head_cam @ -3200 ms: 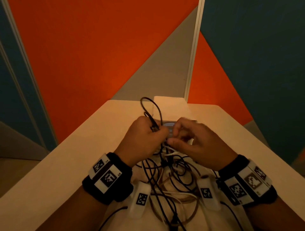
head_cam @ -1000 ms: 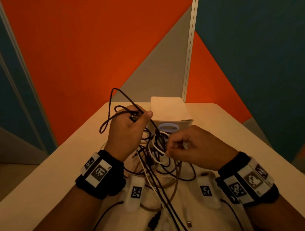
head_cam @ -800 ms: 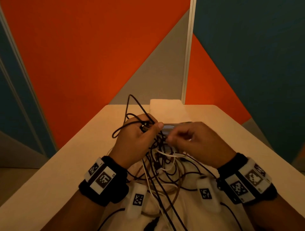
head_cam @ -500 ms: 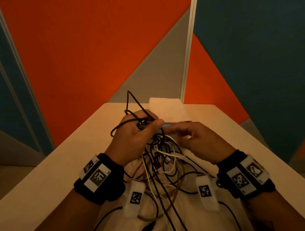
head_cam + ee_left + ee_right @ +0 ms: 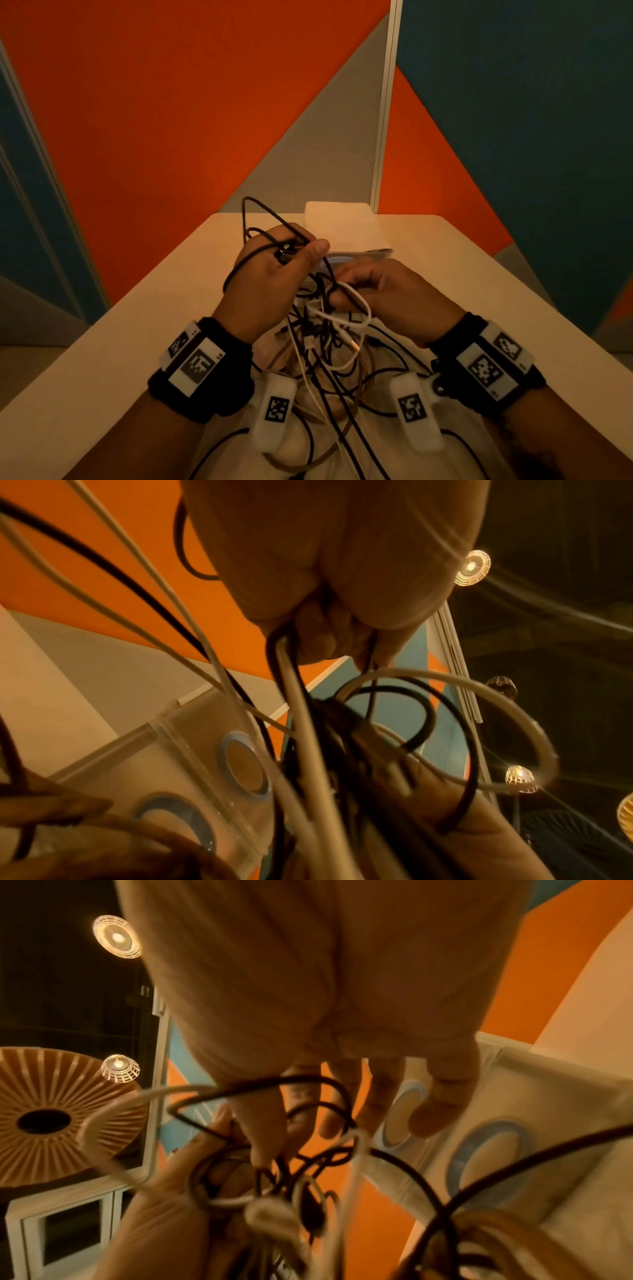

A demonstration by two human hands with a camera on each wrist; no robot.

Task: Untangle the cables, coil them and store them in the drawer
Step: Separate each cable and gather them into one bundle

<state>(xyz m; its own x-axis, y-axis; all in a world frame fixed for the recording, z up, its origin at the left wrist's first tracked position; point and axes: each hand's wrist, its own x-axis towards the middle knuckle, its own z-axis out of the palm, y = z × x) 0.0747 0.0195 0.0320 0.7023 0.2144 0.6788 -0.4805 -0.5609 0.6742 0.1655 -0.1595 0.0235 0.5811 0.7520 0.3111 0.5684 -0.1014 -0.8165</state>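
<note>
Desk (image 5: 137, 325) carrying the same layout as half a second ago. Drawer unit (image 5: 342, 222) standing at the far end, just beyond the hands, with nothing going into it yet.

Cable tangle (image 5: 325, 363) lying mid-desk between the wrists and trailing toward the near edge. Still knotted, nothing coiled.

Left hand (image 5: 270, 284) sitting lower and closer to the right one than a second ago, when lifting its strand up and out to the left. Grip clamped: thumb and fingers pinching the black cable (image 5: 250, 219) right at its plug (image 5: 286, 254), slack looping up above the knuckles and round the back of the hand.

Right hand (image 5: 387, 294) staying at the knot, thumb and forefinger pinching the white cable (image 5: 356, 308) where it crosses the black strands. Remaining fingers hanging loosely curled, per the right wrist view. White loop sitting much as half a second ago.

Reading it as a pull-apart that didn't free the black strand, hence closing back in on the knot. Probably needing the plug fed back through the white loop while the right keeps that loop open. Still early in the untangle step, with coiling and storing all pending.
</note>
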